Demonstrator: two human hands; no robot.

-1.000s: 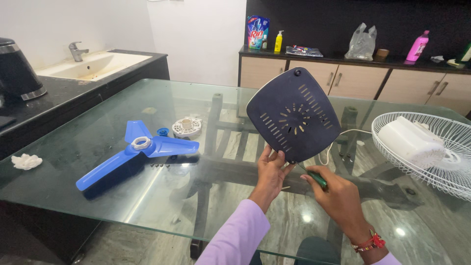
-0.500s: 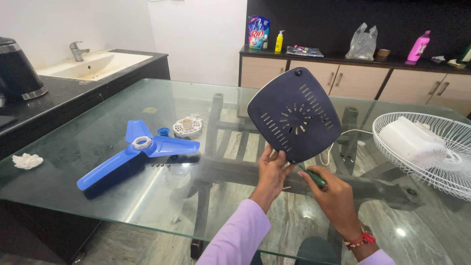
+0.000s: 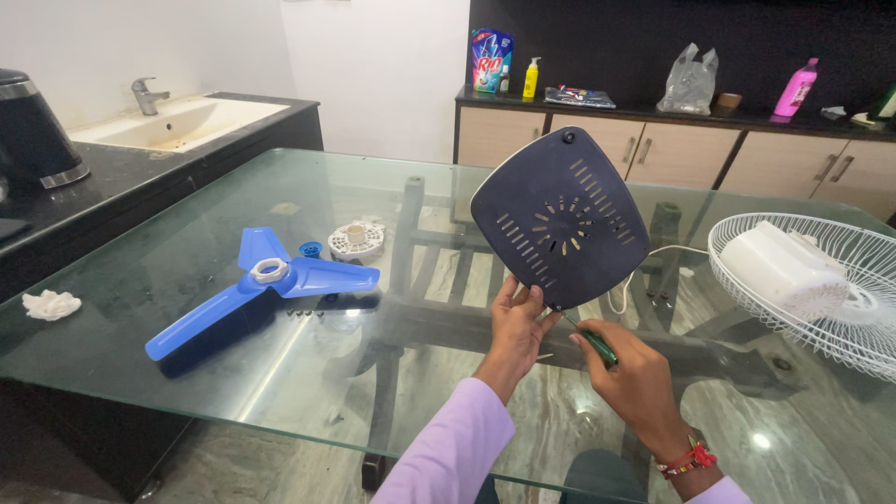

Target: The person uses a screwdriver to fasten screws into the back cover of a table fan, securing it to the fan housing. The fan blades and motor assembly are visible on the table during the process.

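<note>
Left hand (image 3: 516,322) of mine pinches the bottom edge of the dark blue plate (image 3: 560,218), thumb on the front and fingers shut tight behind it. It is a flat plastic cover with rounded corners and little slots, and I hold it up in the middle of the frame, above the glass bench (image 3: 280,373). My right hand (image 3: 637,383) is closed around a green screwdriver (image 3: 593,343), and its tip points at the plate's lower edge, close by my left thumb.

I think the plate is light and stiff. It looks smooth, so it could slip, and the slots look thin enough to crack. The solid rim at the bottom seems the best spot to grip.

On the left of the frame a blue fan blade (image 3: 257,289) lies on the bench, with a small white round part (image 3: 356,240) just behind it. At the right edge sits a white wire fan cage (image 3: 803,280) with a white motor in it
</note>
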